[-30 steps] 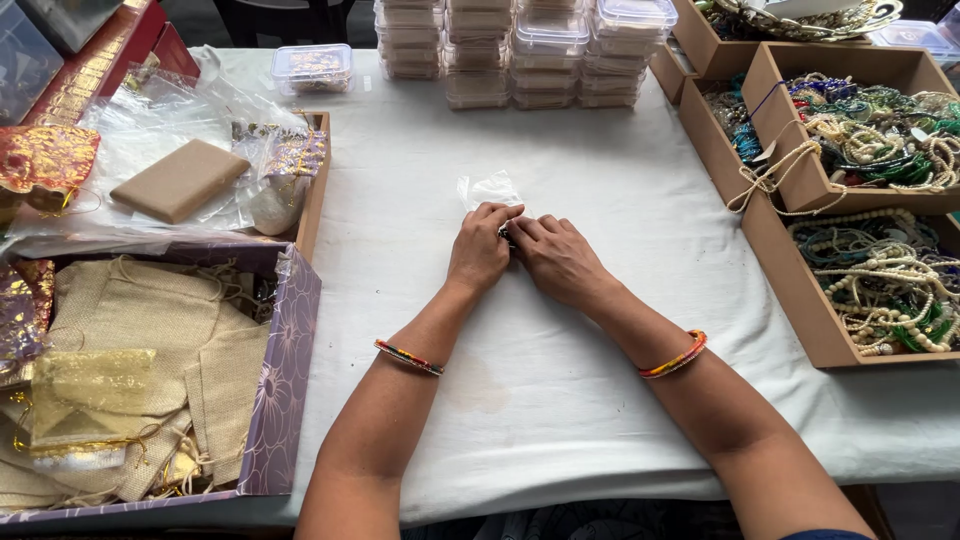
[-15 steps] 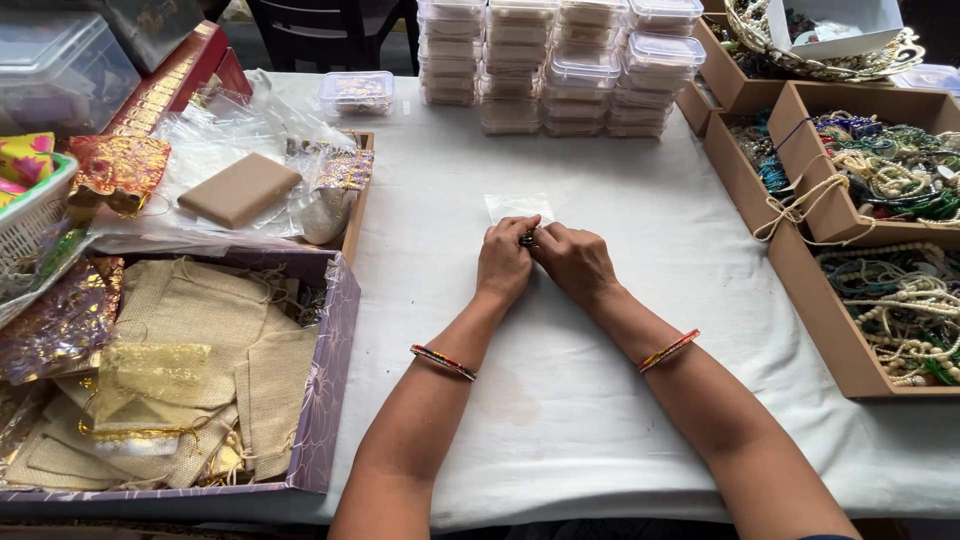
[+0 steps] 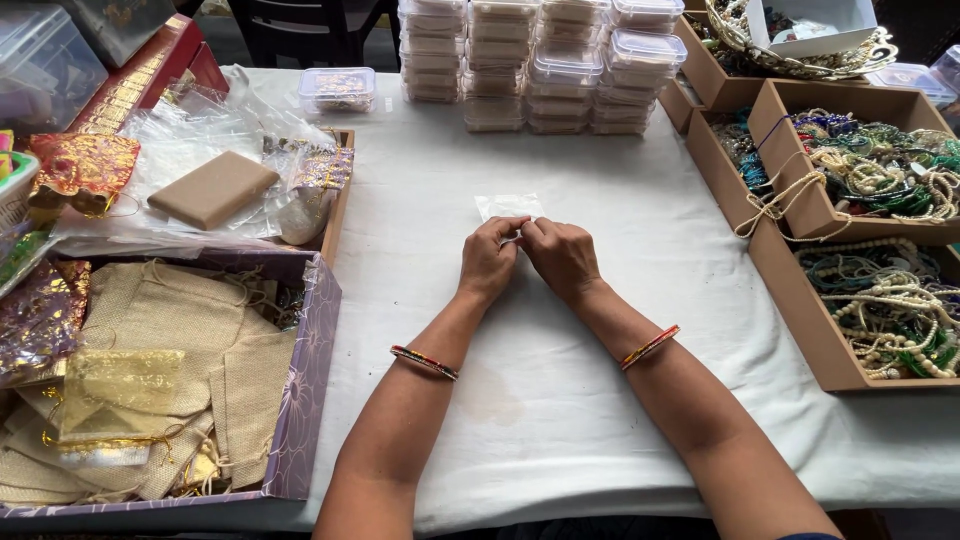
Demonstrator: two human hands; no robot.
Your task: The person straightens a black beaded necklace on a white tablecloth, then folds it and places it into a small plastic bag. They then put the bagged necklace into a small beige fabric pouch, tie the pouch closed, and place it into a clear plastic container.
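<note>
Your left hand [image 3: 487,262] and right hand [image 3: 562,255] meet at the fingertips, together pinching the near edge of a small clear plastic pouch [image 3: 508,207] that lies flat on the white tablecloth [image 3: 560,400] just beyond them. Cardboard trays [image 3: 800,190] at your right hold bead necklaces. A purple box [image 3: 310,400] at your left holds burlap bags. Stacked clear lidded containers [image 3: 560,70] stand well beyond the pouch.

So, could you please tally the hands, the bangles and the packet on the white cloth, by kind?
Hands: 2 (left hand, right hand)
Bangles: 2
Packet: 1
Total: 5
</note>
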